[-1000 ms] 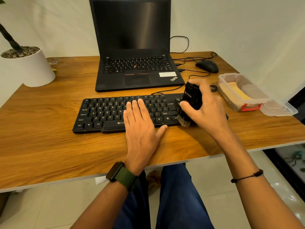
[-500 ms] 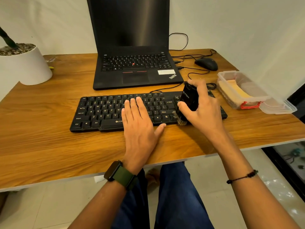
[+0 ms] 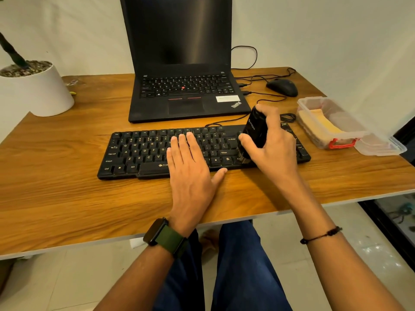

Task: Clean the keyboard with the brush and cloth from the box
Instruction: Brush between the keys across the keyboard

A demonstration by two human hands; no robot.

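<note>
Over the last second the right hand [image 3: 275, 151] carries the brush [image 3: 253, 136] from the near edge of the keyboard [image 3: 143, 151] toward its far side. A second ago the bristles hung over the front rim, by the bottom row; now they sit on the lower rows right of the Shift key, with the brush body leaning over the Enter column. The keyboard's right end, earlier mostly hidden behind the hand, shows more of its corner. The view has also shifted slightly, with the whole scene sitting a little differently in frame.
</note>
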